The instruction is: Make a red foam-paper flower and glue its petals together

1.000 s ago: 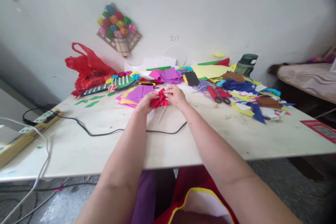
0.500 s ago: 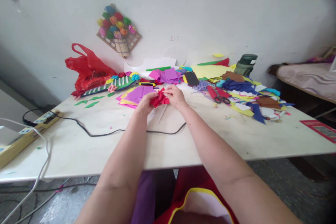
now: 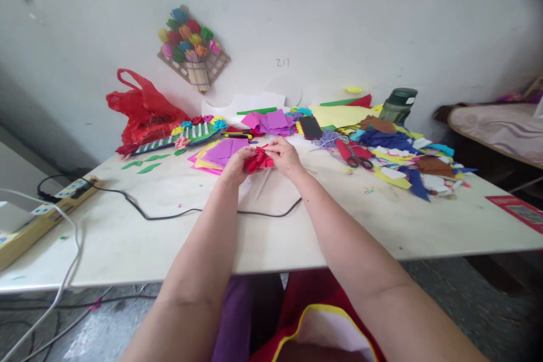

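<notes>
Both of my hands meet over the middle of the white table (image 3: 127,237), pinching a small red folded paper piece (image 3: 257,160). My left hand (image 3: 235,165) grips its left side with fingers curled. On its right side my right hand (image 3: 285,156) pinches it with thumb and fingertips. Just behind my hands lies a stack of purple, yellow and pink paper sheets (image 3: 218,153).
Red-handled scissors (image 3: 351,154), a dark phone (image 3: 310,126), a green bottle (image 3: 397,104) and several coloured paper scraps (image 3: 403,153) fill the back right. A red plastic bag (image 3: 142,110) sits back left. A black cable (image 3: 169,216) crosses the table to a power strip (image 3: 63,192).
The red paper piece is squeezed tighter between my fingers and looks smaller than before. My hands have hardly shifted place.
</notes>
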Tool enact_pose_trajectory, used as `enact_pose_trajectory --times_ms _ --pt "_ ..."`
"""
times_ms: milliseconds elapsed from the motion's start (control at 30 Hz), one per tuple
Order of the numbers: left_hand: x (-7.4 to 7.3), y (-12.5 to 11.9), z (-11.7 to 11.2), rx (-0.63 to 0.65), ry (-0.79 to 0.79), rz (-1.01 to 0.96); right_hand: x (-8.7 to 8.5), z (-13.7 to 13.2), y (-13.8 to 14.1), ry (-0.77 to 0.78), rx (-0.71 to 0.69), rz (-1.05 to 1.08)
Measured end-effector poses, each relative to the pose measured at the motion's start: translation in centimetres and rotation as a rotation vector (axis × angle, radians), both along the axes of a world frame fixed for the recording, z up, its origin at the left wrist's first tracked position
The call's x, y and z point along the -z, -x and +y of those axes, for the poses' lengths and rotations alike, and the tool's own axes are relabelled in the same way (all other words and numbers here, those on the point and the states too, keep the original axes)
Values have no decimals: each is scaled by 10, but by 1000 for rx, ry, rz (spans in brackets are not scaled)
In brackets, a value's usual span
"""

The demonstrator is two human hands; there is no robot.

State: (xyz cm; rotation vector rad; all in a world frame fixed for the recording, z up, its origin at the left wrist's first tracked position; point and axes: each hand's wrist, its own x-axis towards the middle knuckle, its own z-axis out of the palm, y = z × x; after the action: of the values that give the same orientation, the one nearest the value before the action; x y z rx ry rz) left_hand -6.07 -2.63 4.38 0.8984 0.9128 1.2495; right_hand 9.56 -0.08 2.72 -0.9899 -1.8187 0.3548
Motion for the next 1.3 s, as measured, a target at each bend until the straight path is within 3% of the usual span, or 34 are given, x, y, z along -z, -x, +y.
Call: enact_pose_trajectory --times_ms 267,533,867,1300 --pt "4 -2 2 -28 -44 14 1 -2 0 -10 57 -72" --pt "3 -4 4 -110 64 -7 -2 -6 -1 -20 63 -117" --pt "11 2 5 -47 -137 99 -1 -6 -2 -53 71 -153" --pt "11 3 4 -11 -189 151 -4 8 -23 43 -128 -176"
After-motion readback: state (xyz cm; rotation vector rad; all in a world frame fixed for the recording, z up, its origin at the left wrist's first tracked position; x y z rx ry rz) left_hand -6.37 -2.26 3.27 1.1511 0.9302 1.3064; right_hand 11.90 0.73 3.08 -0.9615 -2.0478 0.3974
